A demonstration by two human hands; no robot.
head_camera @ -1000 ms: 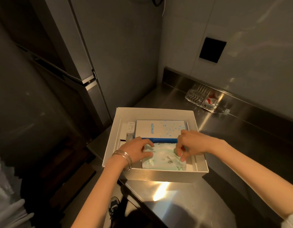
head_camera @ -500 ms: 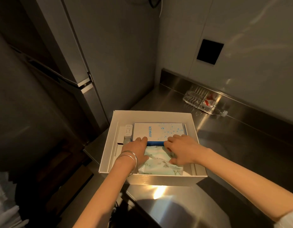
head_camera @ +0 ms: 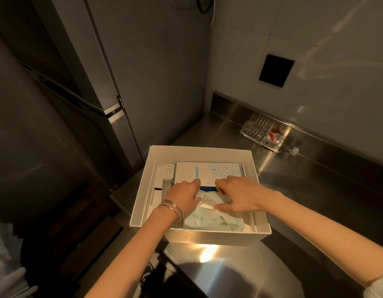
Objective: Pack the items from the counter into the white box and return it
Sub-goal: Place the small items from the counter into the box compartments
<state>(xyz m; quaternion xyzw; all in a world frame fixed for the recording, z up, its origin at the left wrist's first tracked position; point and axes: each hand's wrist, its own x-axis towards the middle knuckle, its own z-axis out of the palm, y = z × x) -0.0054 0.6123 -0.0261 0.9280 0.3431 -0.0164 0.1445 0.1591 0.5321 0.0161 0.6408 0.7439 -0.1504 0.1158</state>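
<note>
The open white box (head_camera: 207,237) sits on the steel counter's left corner. At its back lies a white and blue Anker box (head_camera: 210,171), with a white plug adapter (head_camera: 169,171) to its left. A pale green soft packet (head_camera: 212,221) lies flat at the front of the box. My left hand (head_camera: 182,196), with bangles on the wrist, and my right hand (head_camera: 238,194) are both inside the box. Their fingers are curled over the packet's far edge, right against the Anker box. My right thumb rests on top of the packet.
A clear plastic bottle (head_camera: 265,136) with a red label lies on its side by the counter's back ledge. Bare steel counter (head_camera: 311,190) stretches to the right. A tall steel fridge (head_camera: 100,82) stands to the left. The counter edge drops off at the box's left.
Both hands slid from the packet's left and right sides to its far edge and came closer together. The packet now lies lower and flatter in the box.
</note>
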